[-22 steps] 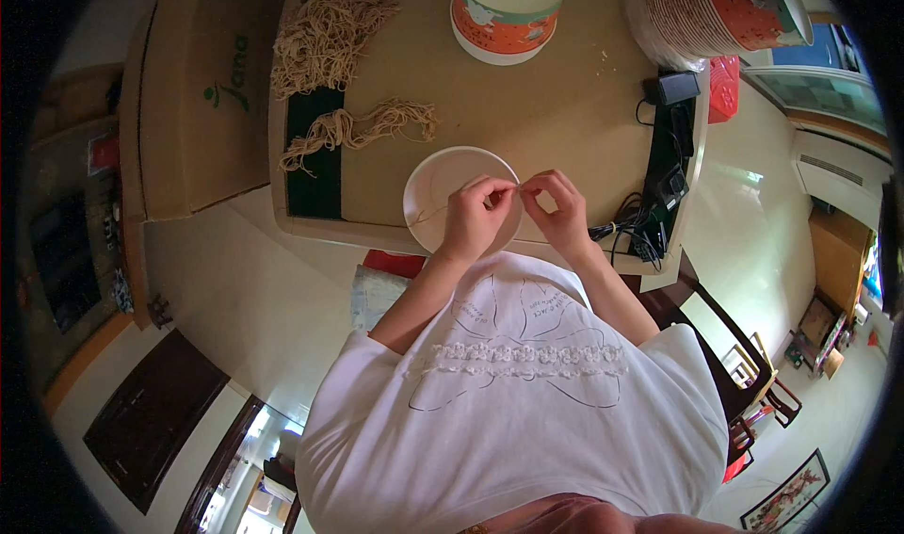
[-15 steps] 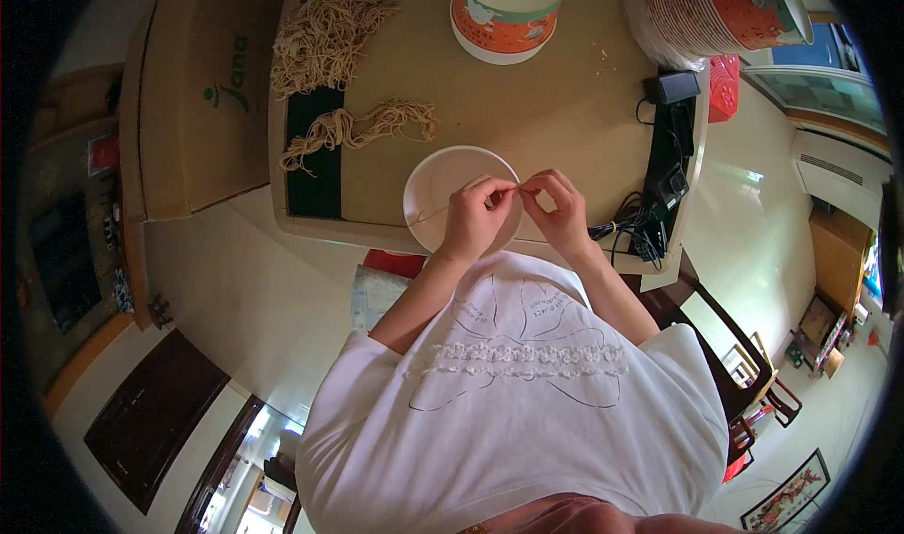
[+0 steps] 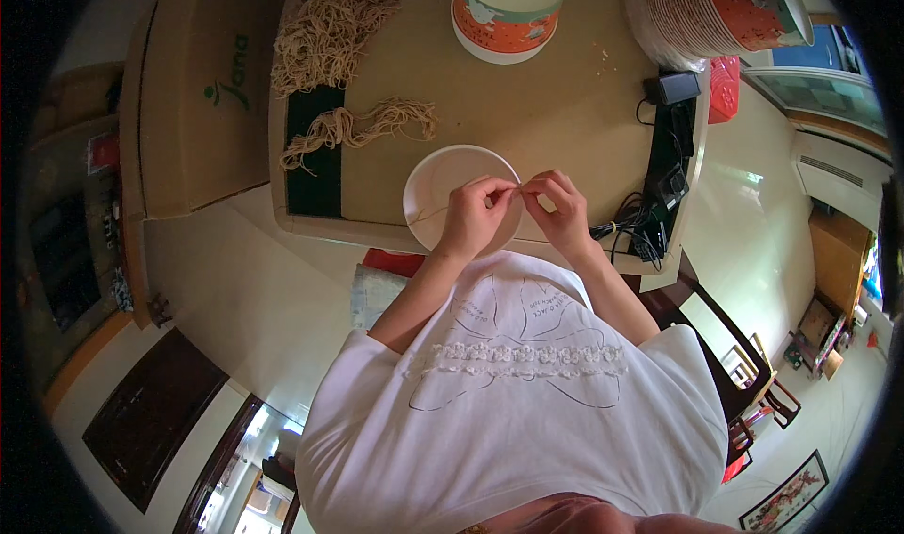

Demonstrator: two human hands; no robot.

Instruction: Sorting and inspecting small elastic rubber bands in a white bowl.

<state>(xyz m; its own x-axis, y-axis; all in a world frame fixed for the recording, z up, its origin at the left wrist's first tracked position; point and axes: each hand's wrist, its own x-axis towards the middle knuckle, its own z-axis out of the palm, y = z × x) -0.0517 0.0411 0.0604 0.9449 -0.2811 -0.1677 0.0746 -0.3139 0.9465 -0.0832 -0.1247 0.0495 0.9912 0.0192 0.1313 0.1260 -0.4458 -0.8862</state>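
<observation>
White bowl (image 3: 443,171), tan strings (image 3: 363,124), orange-and-white tub (image 3: 508,11).

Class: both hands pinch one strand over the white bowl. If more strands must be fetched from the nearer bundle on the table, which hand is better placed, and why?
Probably the left hand. The bundle lies up and left of the bowl, on that hand's side. The right hand would have to cross over the bowl and the left hand.

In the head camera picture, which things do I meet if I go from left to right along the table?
Cardboard box → bundle of tan cords → white bowl → left hand → right hand → black cables and charger → red object.
</observation>
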